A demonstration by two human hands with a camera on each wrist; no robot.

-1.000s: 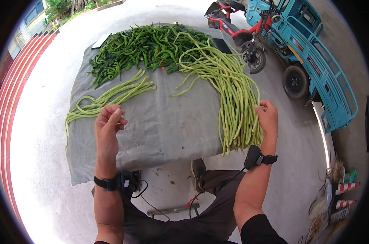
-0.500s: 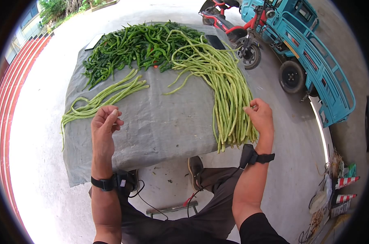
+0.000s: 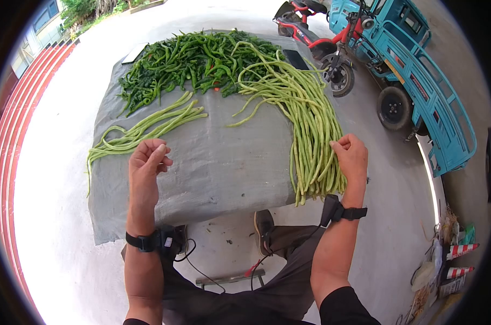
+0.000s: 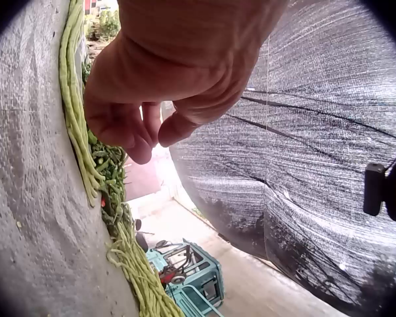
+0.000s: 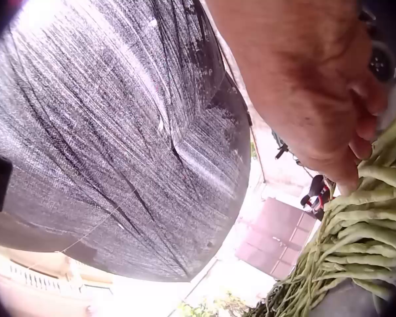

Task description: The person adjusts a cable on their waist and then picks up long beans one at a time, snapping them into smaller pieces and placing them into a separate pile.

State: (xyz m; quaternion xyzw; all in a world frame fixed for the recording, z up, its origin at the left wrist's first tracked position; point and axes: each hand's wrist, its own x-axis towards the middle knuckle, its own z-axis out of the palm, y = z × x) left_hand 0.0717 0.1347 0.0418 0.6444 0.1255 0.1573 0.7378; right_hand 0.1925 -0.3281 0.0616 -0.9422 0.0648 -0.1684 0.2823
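In the head view, a thick bundle of long green beans (image 3: 314,138) lies along the right side of a grey cloth-covered table (image 3: 229,162). My right hand (image 3: 352,157) is at its outer edge, thumb and fingertips right at the beans, with nothing visible in its grasp. The right wrist view shows these fingers (image 5: 346,170) beside the bean bundle (image 5: 363,218). My left hand (image 3: 148,162) hovers over the left of the table with fingers loosely bent, holding nothing. Just beyond it lies a smaller bunch of long beans (image 3: 148,127). In the left wrist view its fingers (image 4: 142,148) hang bare.
A wide heap of green peppers (image 3: 191,59) covers the table's far side. A white flat object (image 3: 135,53) and a dark phone-like slab (image 3: 295,59) flank it. A red scooter (image 3: 316,40) and a blue cargo tricycle (image 3: 419,86) stand at right; red-edged steps (image 3: 31,103) are at left.
My right hand has shifted slightly left, and a bean that bowed out at the bundle's right edge now lies closer in. The left hand keeps nearly the same pose.
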